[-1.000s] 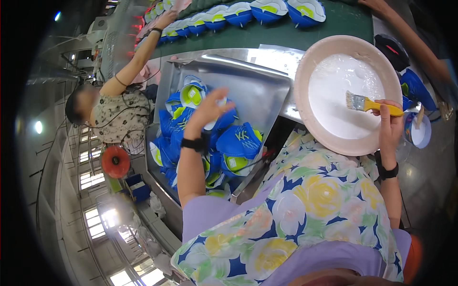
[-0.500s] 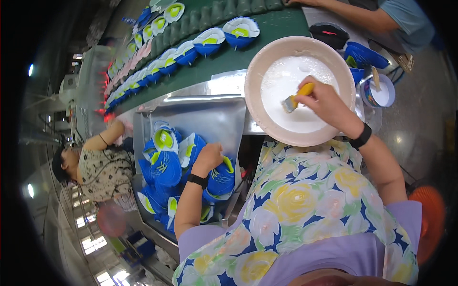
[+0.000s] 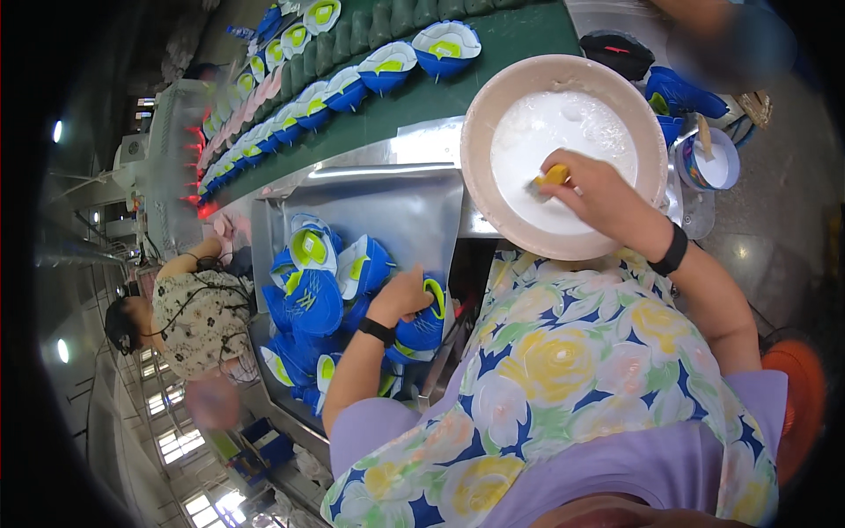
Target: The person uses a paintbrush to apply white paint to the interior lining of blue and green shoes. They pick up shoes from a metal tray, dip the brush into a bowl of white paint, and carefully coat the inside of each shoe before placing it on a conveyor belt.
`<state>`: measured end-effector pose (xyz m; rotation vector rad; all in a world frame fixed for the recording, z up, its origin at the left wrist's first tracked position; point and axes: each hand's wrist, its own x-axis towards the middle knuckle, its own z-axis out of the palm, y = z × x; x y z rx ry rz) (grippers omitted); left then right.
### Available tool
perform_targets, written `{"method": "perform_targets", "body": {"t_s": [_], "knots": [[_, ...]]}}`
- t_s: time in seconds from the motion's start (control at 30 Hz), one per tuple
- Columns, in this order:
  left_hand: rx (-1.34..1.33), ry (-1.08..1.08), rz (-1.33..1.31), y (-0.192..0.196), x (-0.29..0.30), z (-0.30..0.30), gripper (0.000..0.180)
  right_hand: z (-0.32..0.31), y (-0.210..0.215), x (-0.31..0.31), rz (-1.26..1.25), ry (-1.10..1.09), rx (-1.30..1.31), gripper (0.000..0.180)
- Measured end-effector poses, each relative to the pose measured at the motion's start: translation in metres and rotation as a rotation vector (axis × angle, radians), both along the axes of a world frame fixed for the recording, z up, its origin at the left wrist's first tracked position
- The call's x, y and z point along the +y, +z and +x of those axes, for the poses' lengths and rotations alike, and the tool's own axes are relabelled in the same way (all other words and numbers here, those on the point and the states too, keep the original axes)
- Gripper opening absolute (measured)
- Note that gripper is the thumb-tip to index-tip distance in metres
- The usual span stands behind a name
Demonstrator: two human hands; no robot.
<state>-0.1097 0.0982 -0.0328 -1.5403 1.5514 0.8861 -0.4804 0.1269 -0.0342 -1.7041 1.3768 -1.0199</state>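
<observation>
My right hand (image 3: 598, 198) is closed around the yellow handle of a paintbrush (image 3: 554, 175), over a wide pale pink basin (image 3: 476, 167). The brush's bristles point down into the white liquid (image 3: 572, 132) and are partly hidden. At the metal tray (image 3: 414, 207), my left hand (image 3: 402, 295) is closed on the edge of a blue shoe upper (image 3: 422, 327) with a lime-green lining. Its fingertips are partly hidden. Several more blue shoe uppers (image 3: 312, 304) lie heaped in the tray beside that hand.
Beyond the tray, a green conveyor belt (image 3: 519, 40) carries rows of shoe uppers (image 3: 387, 66) and dark foot forms (image 3: 352, 35). A small tub (image 3: 717, 167) with a brush stands right of the basin. One co-worker (image 3: 198, 308) is at the left; another's blurred arm (image 3: 695, 13) shows at upper right.
The brush has tilted and its bristles sit lower toward the liquid. My left hand has shifted slightly with the shoe upper, whose lime-green opening now shows more. The whole view has moved a little.
</observation>
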Motion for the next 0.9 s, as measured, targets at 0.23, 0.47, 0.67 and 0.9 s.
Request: {"method": "perform_targets", "body": {"t_s": [0.23,0.47,0.67,0.9], "knots": [[0.317,-0.180,-0.837,0.022,-0.036,0.022,0.039,-0.012,-0.012,0.004,0.049,0.213,0.247,0.022],[1.399,0.716,-0.466,0.022,-0.078,0.007,0.028,-0.079,0.023,-0.010,-0.042,-0.130,0.019,0.019],[1.424,0.697,-0.146,0.020,-0.090,-0.092,0.025,-0.078,0.052,-0.024,-0.395,-0.172,-0.159,0.022],[1.677,0.648,-0.417,0.012,-0.073,-0.146,0.021,-0.078,0.045,-0.008,-0.276,-0.382,-0.092,0.031]]}}
